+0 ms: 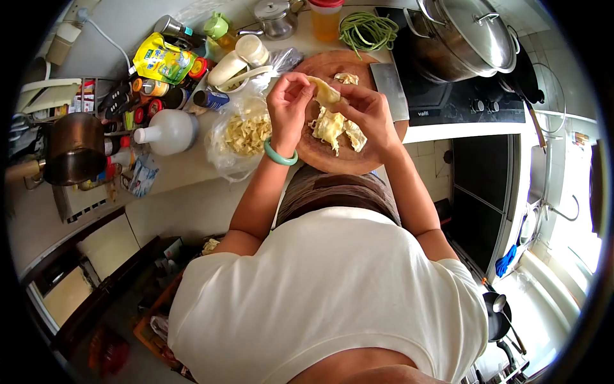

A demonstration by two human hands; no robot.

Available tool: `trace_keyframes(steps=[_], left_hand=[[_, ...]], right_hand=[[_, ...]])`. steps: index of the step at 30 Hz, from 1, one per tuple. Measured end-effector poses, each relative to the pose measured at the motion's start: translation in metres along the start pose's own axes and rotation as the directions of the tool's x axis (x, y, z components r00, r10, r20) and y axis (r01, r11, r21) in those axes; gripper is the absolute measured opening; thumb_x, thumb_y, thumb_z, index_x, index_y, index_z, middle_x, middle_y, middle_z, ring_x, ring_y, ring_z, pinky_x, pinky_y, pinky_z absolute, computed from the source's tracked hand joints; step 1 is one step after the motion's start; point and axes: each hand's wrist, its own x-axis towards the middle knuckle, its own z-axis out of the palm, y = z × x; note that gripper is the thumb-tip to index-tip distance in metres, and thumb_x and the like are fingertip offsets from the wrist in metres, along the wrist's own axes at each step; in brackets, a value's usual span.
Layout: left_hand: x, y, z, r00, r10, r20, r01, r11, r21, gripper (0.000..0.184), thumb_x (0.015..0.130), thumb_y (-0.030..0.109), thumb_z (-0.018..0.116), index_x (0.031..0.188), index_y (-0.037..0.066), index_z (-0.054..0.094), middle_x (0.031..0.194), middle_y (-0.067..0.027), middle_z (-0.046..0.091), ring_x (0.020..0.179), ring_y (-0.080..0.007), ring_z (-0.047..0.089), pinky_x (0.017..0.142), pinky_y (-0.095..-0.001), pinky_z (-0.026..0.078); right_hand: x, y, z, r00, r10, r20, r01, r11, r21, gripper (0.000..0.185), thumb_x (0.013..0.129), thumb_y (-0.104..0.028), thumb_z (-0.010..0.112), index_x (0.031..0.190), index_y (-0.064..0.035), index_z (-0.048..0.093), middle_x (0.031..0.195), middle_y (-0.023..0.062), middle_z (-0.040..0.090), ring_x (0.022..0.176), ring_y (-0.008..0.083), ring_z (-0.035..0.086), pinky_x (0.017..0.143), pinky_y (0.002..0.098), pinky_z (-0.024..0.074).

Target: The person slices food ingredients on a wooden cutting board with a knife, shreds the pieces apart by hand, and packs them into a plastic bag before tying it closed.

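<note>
Between both hands, above the round wooden cutting board [348, 165], is a pale yellow, limp, leaf-like food piece [327, 94]. My left hand [290, 104], with a green bangle at its wrist, pinches one end. Fingers of my right hand [371, 110] close on the other end. Crumpled pieces of similar food [329, 128] lie on the board below. A cleaver [388, 86] rests at the board's right side, its blade partly covered by my right hand. Left of the board, pale yellow cut strips [246, 134] fill a clear plastic bag [225, 165]. The food's exact kind is unclear.
Green long beans [369, 32] lie behind the board. A large steel pot [464, 41] stands on the black cooktop [467, 109] at right. Bottles, a yellow pouch [161, 59] and a white jug [173, 132] crowd the left counter. A lidded kettle [275, 20] stands at the back.
</note>
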Motion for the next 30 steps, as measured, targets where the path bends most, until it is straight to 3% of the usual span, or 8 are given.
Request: trace_keyframes(steps=[2, 6, 11, 18, 20, 23, 26, 30], left_hand=[[-0.001, -0.003, -0.004, 0.999, 0.045, 0.019, -0.047, 0.982, 0.185, 0.007, 0.085, -0.007, 0.062, 0.088, -0.001, 0.06, 0.09, -0.0028, 0.058, 0.082, -0.0088, 0.059, 0.073, -0.0213, 0.049], [-0.005, 0.004, 0.001, 0.999, 0.04, -0.034, -0.033, 0.98, 0.196, 0.008, 0.085, -0.007, 0.06, 0.087, -0.002, 0.065, 0.093, -0.0027, 0.058, 0.081, -0.0093, 0.059, 0.073, -0.0211, 0.049], [-0.015, 0.009, 0.008, 0.972, 0.232, 0.043, -0.229, 0.884, 0.407, 0.016, 0.086, -0.007, 0.059, 0.1, -0.003, 0.065, 0.099, -0.0031, 0.054, 0.08, -0.0095, 0.057, 0.074, -0.02, 0.051], [-0.025, 0.029, 0.023, 0.992, 0.057, 0.11, -0.069, 0.992, 0.106, 0.047, 0.081, -0.013, 0.063, 0.124, -0.005, 0.047, 0.107, -0.0083, 0.053, 0.096, -0.0217, 0.065, 0.078, -0.0262, 0.056], [-0.028, 0.031, 0.024, 0.991, 0.03, 0.129, -0.048, 0.99, 0.133, 0.035, 0.078, -0.013, 0.066, 0.111, -0.005, 0.056, 0.109, -0.0091, 0.053, 0.098, -0.0234, 0.065, 0.078, -0.0293, 0.058], [-0.032, 0.042, 0.032, 0.931, 0.174, 0.32, -0.304, 0.856, 0.419, 0.016, 0.069, -0.008, 0.074, 0.078, 0.002, 0.065, 0.116, -0.0139, 0.054, 0.099, -0.0216, 0.065, 0.079, -0.028, 0.058], [-0.031, 0.036, 0.032, 0.834, 0.32, 0.449, -0.529, 0.695, 0.487, 0.018, 0.066, -0.006, 0.074, 0.078, 0.003, 0.063, 0.116, -0.0142, 0.059, 0.096, -0.0214, 0.066, 0.074, -0.0284, 0.058], [-0.036, 0.03, 0.04, 0.847, 0.341, 0.408, -0.519, 0.695, 0.497, 0.018, 0.063, -0.004, 0.074, 0.074, 0.003, 0.061, 0.117, -0.0143, 0.063, 0.091, -0.022, 0.066, 0.072, -0.0305, 0.055]], right_hand=[[-0.002, -0.004, 0.001, 1.0, -0.02, 0.006, 0.019, 0.997, 0.069, 0.031, 0.085, -0.004, 0.066, 0.115, 0.0057, 0.062, 0.099, 0.0075, 0.068, 0.089, 0.0107, 0.064, 0.08, 0.0243, 0.0518], [-0.002, 0.003, -0.001, 1.0, -0.012, -0.025, 0.014, 0.997, 0.074, 0.03, 0.084, -0.001, 0.067, 0.112, 0.0055, 0.063, 0.096, 0.007, 0.068, 0.084, 0.0091, 0.064, 0.076, 0.0234, 0.0517], [0.0, 0.014, 0.001, 0.98, 0.058, -0.191, -0.036, 0.992, 0.117, 0.026, 0.08, 0.001, 0.066, 0.106, 0.0036, 0.065, 0.083, 0.0031, 0.067, 0.071, 0.0041, 0.058, 0.062, 0.0183, 0.0455], [-0.004, 0.017, -0.002, 0.958, 0.047, -0.282, -0.026, 0.997, 0.077, 0.013, 0.078, 0.0, 0.063, 0.091, -0.0004, 0.061, 0.076, -0.0021, 0.061, 0.065, 0.0027, 0.053, 0.062, 0.0175, 0.0431], [-0.005, 0.021, -0.007, 0.976, -0.021, -0.217, 0.05, 0.991, 0.125, 0.014, 0.08, 0.007, 0.058, 0.087, -0.0041, 0.054, 0.087, 0.0005, 0.059, 0.08, 0.0062, 0.055, 0.074, 0.0198, 0.0445], [-0.006, 0.01, -0.004, 0.971, -0.13, -0.203, 0.189, 0.933, 0.307, 0.017, 0.08, 0.01, 0.056, 0.086, -0.0052, 0.052, 0.087, 0.0015, 0.058, 0.084, 0.0089, 0.056, 0.079, 0.0225, 0.045], [-0.003, 0.013, 0.001, 0.937, -0.199, -0.288, 0.306, 0.865, 0.397, 0.017, 0.082, 0.013, 0.055, 0.089, -0.0029, 0.053, 0.088, 0.004, 0.061, 0.082, 0.0103, 0.06, 0.075, 0.0231, 0.0493], [-0.003, 0.004, 0.006, 0.903, -0.174, -0.393, 0.348, 0.831, 0.434, 0.02, 0.08, 0.015, 0.057, 0.091, -0.0021, 0.053, 0.09, 0.0052, 0.063, 0.087, 0.0123, 0.063, 0.079, 0.0256, 0.052]])
